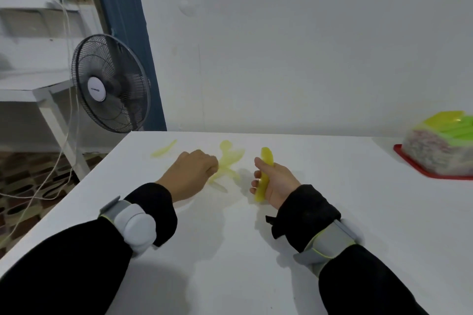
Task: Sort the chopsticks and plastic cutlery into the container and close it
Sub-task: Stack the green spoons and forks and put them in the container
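Observation:
My right hand point(275, 181) grips a bundle of yellow plastic cutlery point(265, 176), held upright above the white table point(230, 250). My left hand point(190, 174) rests knuckles-up on the table, its fingers curled at a loose pile of translucent yellow cutlery point(229, 161); blur hides whether it pinches a piece. One more yellow piece point(163, 149) lies alone toward the far left corner. The clear container point(435, 147) stands at the far right on a red lid point(419, 165), with green and yellow cutlery point(450, 125) showing at its top.
A black standing fan point(111, 83) is beyond the table's far left corner, with white cables point(51, 174) trailing over the patterned floor. A white wall runs directly behind the table. A white side table point(38, 92) stands at the left.

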Demonstrator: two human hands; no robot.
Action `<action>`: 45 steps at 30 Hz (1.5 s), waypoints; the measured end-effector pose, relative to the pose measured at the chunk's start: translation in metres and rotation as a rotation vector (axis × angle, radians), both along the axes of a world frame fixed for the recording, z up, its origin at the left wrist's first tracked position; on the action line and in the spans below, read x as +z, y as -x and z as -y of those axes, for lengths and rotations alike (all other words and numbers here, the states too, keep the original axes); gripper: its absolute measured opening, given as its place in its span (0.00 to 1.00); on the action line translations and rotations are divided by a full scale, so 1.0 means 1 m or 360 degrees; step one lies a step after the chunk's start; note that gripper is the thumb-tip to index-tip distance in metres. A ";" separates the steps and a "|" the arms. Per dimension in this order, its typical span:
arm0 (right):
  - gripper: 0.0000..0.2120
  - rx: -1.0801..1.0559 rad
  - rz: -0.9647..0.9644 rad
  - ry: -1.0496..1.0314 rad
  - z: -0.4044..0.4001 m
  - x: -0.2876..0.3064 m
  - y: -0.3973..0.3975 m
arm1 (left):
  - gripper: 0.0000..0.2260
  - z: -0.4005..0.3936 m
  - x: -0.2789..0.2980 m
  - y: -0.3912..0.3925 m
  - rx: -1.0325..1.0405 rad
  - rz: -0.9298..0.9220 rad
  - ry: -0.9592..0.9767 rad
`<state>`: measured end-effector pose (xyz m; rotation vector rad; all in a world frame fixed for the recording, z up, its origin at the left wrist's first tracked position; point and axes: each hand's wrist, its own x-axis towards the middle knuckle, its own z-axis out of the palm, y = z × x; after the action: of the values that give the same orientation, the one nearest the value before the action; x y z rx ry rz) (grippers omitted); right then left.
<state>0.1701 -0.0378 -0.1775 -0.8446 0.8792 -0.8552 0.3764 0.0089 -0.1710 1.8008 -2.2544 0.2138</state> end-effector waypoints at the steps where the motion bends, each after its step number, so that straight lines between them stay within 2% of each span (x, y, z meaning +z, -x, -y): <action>1: 0.09 -0.0018 0.0071 0.0001 0.000 0.001 0.001 | 0.08 -0.002 0.004 0.010 0.0021 -0.0174 -0.0065; 3: 0.09 -0.0036 0.0182 0.0017 -0.001 0.002 0.002 | 0.08 -0.006 0.008 0.029 -0.0033 -0.0363 -0.0173; 7: 0.07 0.0041 0.0106 0.0132 -0.001 0.004 0.005 | 0.10 -0.009 0.007 0.055 -0.0076 -0.0293 -0.0305; 10: 0.04 0.0024 0.0120 0.0178 0.000 0.003 0.011 | 0.11 -0.006 0.010 0.066 -0.0083 -0.0376 -0.0484; 15: 0.04 -0.0238 0.0328 0.0120 0.009 0.000 0.021 | 0.03 -0.002 0.016 0.045 0.0068 -0.0524 -0.0665; 18: 0.04 -0.0360 0.0416 0.0133 0.013 -0.003 0.030 | 0.04 0.003 0.018 0.028 0.0327 -0.0821 -0.0515; 21: 0.09 -0.0367 0.0436 0.0156 0.010 -0.003 0.028 | 0.09 0.008 0.019 0.042 0.0427 -0.1414 -0.0336; 23: 0.10 -0.0315 0.0426 0.0195 0.009 -0.005 0.021 | 0.11 0.011 0.020 0.062 0.0440 -0.1734 -0.0441; 25: 0.12 -0.0255 0.0422 0.0224 0.009 -0.006 0.014 | 0.10 0.013 0.019 0.082 0.0423 -0.1843 -0.0577; 29: 0.04 -0.0135 0.0378 0.0257 0.009 -0.004 0.013 | 0.06 0.018 0.019 0.105 0.0434 -0.1849 -0.0518; 34: 0.07 -0.0201 0.0322 0.0247 0.012 -0.008 0.007 | 0.05 0.030 0.009 0.119 0.0522 -0.1800 -0.0420; 38: 0.10 -0.0236 0.0162 0.0259 0.013 -0.008 0.002 | 0.08 0.032 0.004 0.130 0.0560 -0.1594 -0.0218; 41: 0.09 -0.0228 0.0065 0.0283 0.016 -0.006 0.002 | 0.09 0.035 0.003 0.130 0.0465 -0.1516 -0.0068; 45: 0.12 -0.0252 0.0168 0.0225 0.024 -0.004 0.006 | 0.09 0.031 0.007 0.129 0.0251 -0.1408 -0.0100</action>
<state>0.1641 -0.0622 -0.1816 -0.8521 0.8072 -1.1010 0.2476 -0.0217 -0.1643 1.6314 -1.5011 -0.5317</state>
